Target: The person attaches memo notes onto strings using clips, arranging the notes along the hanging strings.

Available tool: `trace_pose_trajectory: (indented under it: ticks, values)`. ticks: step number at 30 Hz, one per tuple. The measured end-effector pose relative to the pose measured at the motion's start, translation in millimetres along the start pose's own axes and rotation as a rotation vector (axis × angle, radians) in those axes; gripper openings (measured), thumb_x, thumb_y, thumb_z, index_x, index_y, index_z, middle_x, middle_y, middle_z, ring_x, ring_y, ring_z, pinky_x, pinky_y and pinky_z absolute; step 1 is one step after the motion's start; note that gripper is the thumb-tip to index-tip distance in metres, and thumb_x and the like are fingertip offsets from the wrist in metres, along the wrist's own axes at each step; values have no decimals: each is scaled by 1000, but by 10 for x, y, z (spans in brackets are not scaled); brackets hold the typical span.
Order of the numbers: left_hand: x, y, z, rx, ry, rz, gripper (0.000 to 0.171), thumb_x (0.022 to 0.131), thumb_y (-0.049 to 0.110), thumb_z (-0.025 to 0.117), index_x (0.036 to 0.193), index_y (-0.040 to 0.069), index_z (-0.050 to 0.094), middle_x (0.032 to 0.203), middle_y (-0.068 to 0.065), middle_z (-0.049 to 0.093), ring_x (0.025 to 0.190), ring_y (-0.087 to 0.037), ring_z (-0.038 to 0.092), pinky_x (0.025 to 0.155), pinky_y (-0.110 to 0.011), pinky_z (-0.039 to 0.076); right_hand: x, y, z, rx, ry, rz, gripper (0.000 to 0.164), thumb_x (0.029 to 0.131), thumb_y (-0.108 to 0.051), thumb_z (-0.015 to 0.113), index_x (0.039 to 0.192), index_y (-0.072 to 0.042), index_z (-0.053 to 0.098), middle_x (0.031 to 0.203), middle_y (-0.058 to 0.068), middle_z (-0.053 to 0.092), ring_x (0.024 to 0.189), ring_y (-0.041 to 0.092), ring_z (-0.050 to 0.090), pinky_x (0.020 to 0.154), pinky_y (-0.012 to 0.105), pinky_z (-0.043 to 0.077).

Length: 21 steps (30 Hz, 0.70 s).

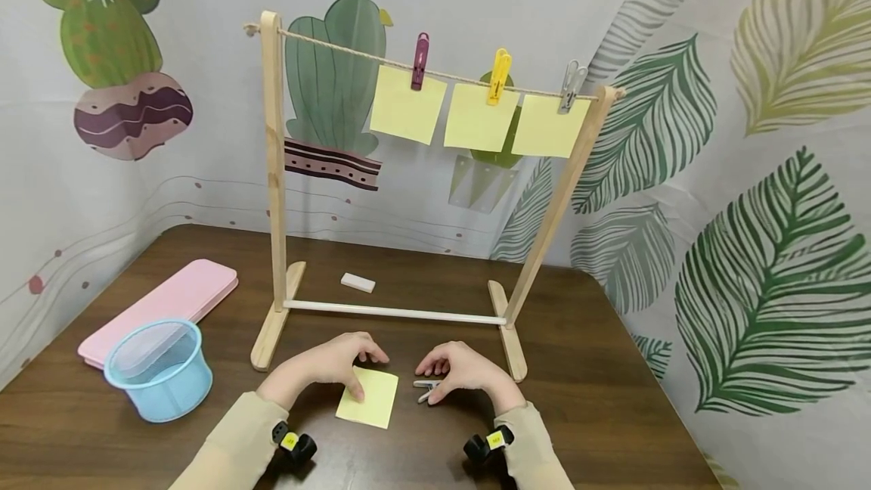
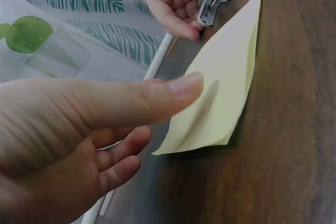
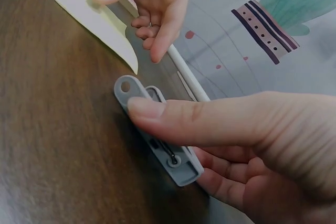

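Observation:
A yellow sticky note point(image 1: 377, 399) lies on the table, its edges slightly curled. My left hand point(image 1: 340, 365) is over its left side. The thumb point(image 2: 184, 87) extends above the paper and casts a shadow on it, while the other fingers stay apart beyond the edge. To the right, my right hand point(image 1: 469, 373) has a grey clothespin point(image 3: 157, 135) between thumb and fingers. The thumb overlaps the clothespin's handle end, with the fingers behind its other end. Both hands sit low over the tabletop, facing each other.
Behind the hands stands a wooden frame point(image 1: 275, 172) with a string point(image 1: 327, 44). Purple point(image 1: 420, 61), yellow point(image 1: 499, 75) and grey clothespins point(image 1: 572, 86) hold yellow notes on it. A white block point(image 1: 358, 283), pink case point(image 1: 173, 301) and blue mesh basket point(image 1: 166, 392) are on the table.

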State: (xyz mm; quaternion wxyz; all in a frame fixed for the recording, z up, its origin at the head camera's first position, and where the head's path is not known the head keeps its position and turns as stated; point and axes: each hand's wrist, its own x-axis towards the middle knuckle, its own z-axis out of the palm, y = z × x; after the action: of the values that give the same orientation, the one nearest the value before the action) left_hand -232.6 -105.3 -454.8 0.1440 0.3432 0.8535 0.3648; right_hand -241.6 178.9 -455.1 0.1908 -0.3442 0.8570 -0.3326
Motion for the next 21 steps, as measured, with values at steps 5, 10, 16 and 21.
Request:
trace_pose_trajectory:
  ticks: [5,10,16,21]
  values:
    - [1,-3,8,25,6,10,58,60,4,90,114,4,69,108,-2,65,90,-14,53,80,-27,46,0,-18,1,14,6,5,31,70,-14,88,99,-8,76,87,0,72,75,-1,57,70,17,49]
    - [3,-4,-1,52,16,0,54,63,4,88,113,3,69,108,-4,68,90,-15,54,79,-28,47,14,-2,1,14,40,-6,27,73,-14,86,96,-6,76,83,3,71,71,-1,55,66,18,49]
    - [3,-15,-12,61,46,-29,51,64,1,87,112,2,69,108,-6,69,91,-17,56,80,-30,48,38,71,14,4,150,-15,27,75,-15,84,99,-6,76,85,4,72,73,-1,57,68,18,50]
    - [10,-33,-18,61,67,-40,50,65,1,86,112,2,69,109,-6,69,92,-18,57,81,-32,49,46,95,26,-7,194,-5,28,75,-14,84,100,-5,76,86,5,72,73,-1,57,67,18,50]
